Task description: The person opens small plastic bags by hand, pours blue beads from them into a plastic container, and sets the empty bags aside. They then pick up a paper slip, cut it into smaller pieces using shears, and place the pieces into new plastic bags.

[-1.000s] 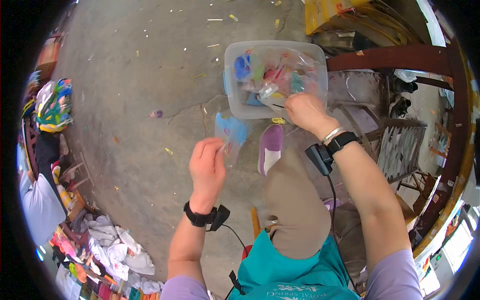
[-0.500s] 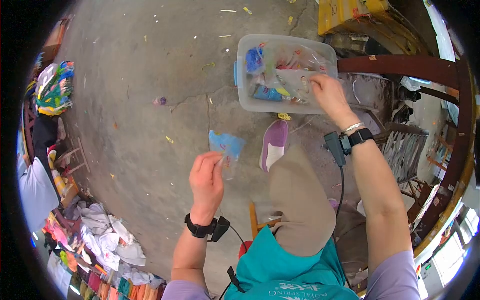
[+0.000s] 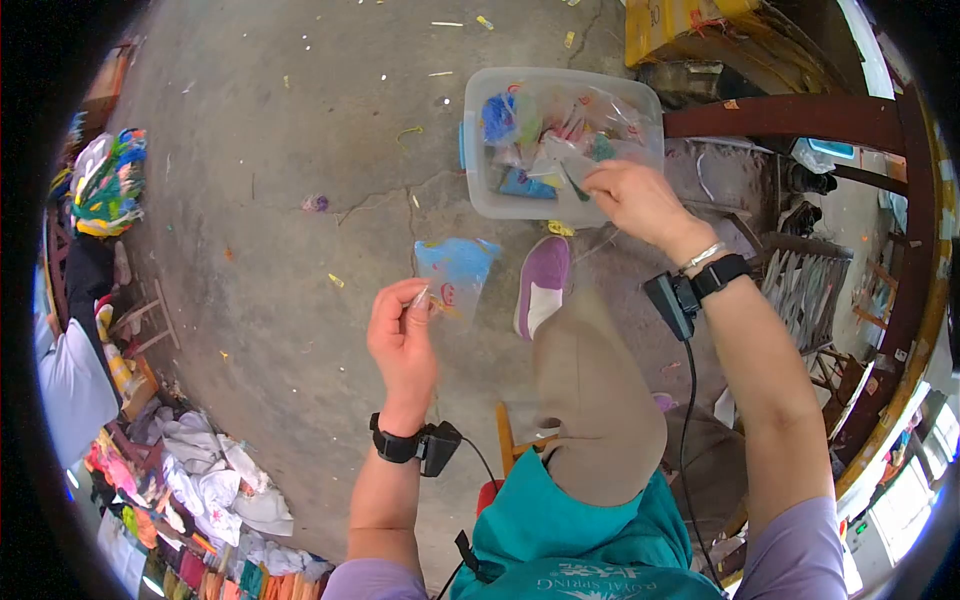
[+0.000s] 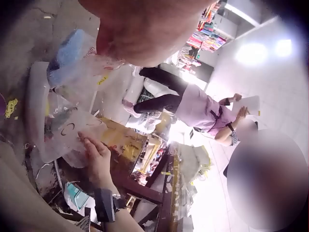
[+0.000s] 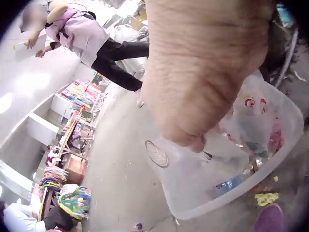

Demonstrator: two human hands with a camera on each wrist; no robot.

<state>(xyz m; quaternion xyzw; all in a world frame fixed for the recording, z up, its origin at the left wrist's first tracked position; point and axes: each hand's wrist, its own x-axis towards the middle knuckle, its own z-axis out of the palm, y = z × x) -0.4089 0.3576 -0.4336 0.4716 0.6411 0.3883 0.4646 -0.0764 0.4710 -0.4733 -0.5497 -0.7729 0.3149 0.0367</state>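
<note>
My left hand [image 3: 403, 345] pinches the top of a clear plastic bag [image 3: 455, 275] with something blue in it. The bag hangs over the floor, left of the purple and white shoe. In the left wrist view the blue bag [image 4: 70, 53] shows beyond the blurred hand. My right hand [image 3: 640, 205] is over the near right side of a translucent plastic bin [image 3: 480, 205], pinching a clear plastic bag [image 4: 72, 128] printed with dark rings. The bin holds several clear bags with blue, pink and green contents. In the right wrist view the hand hides its own fingertips.
A yellow taped box [image 3: 690, 30] and a dark red wooden beam [image 3: 770, 115] stand by the bin's far right. Bundled coloured yarn [image 3: 115, 185] and piled cloth [image 3: 215, 475] lie at left. Yellow scraps dot the floor. Another person [image 4: 203, 106] stands farther off.
My right hand has lifted the clear bag from among the bin's contents, then shifted a little back and left. My left hand has turned so its thumb shows, still holding the blue bag.
</note>
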